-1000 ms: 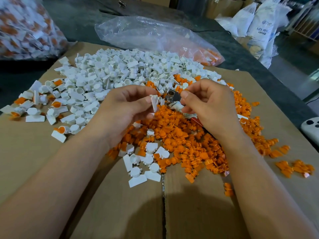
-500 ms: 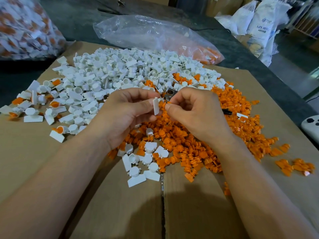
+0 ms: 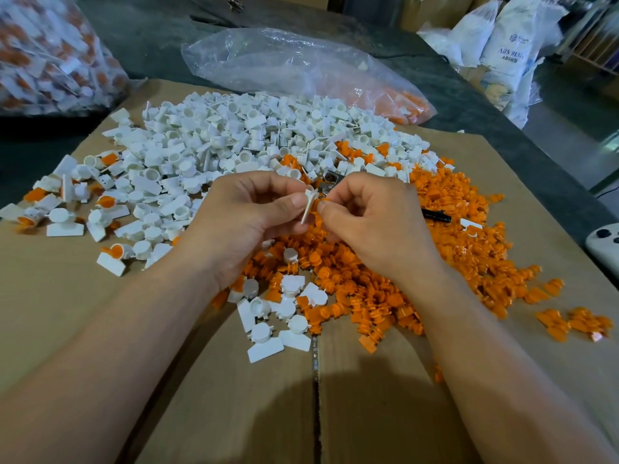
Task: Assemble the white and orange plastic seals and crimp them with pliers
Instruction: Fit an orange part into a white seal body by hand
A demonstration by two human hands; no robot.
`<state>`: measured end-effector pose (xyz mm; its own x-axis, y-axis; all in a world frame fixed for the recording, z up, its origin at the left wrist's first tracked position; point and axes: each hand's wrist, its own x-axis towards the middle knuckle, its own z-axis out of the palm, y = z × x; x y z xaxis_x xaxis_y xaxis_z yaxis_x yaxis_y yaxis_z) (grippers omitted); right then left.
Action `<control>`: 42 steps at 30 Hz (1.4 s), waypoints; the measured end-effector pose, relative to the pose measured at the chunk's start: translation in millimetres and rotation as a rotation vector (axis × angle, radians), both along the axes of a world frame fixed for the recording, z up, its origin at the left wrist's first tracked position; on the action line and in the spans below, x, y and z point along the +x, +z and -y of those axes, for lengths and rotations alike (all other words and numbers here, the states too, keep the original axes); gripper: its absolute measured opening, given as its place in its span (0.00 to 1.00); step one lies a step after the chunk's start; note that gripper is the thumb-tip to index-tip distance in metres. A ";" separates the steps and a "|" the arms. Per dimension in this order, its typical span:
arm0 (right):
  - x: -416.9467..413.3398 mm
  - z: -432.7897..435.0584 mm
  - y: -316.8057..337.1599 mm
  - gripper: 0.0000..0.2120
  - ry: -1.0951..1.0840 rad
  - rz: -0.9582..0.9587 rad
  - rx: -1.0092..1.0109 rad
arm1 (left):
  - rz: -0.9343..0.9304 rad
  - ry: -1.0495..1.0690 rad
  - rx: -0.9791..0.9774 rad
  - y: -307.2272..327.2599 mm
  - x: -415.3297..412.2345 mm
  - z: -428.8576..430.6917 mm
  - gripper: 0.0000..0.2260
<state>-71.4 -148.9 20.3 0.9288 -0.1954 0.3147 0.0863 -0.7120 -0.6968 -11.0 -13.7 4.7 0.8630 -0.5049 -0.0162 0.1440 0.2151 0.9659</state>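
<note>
We find the left hand (image 3: 241, 219) pinching a white seal (image 3: 308, 206), the right hand (image 3: 378, 226) pinching an orange plug (image 3: 317, 204); pressed askew, we judge it could jam.

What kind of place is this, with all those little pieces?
Probably a small factory or packing workshop. Heaps of white seal parts and orange inserts cover a cardboard sheet, and sacks marked ABS stand at the back right.
</note>
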 end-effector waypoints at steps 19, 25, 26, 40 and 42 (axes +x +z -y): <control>1.1 -1.1 -1.8 0.09 0.070 -0.057 0.163 | -0.042 -0.005 -0.026 0.2 -0.1 -3.0 0.09; 2.4 4.7 -0.3 0.07 0.148 -0.152 0.354 | -0.029 -0.018 -0.029 0.8 -0.4 -4.3 0.08; 2.6 5.2 -0.3 0.07 0.156 -0.164 0.386 | -0.031 -0.019 -0.031 0.8 -0.5 -4.1 0.08; 0.1 -2.9 -0.1 0.10 0.045 -0.025 0.098 | -0.021 -0.042 -0.030 2.1 -3.4 -2.9 0.08; 0.0 -0.3 2.0 0.10 0.048 -0.082 0.219 | -0.003 -0.042 -0.031 1.5 -3.3 -1.8 0.07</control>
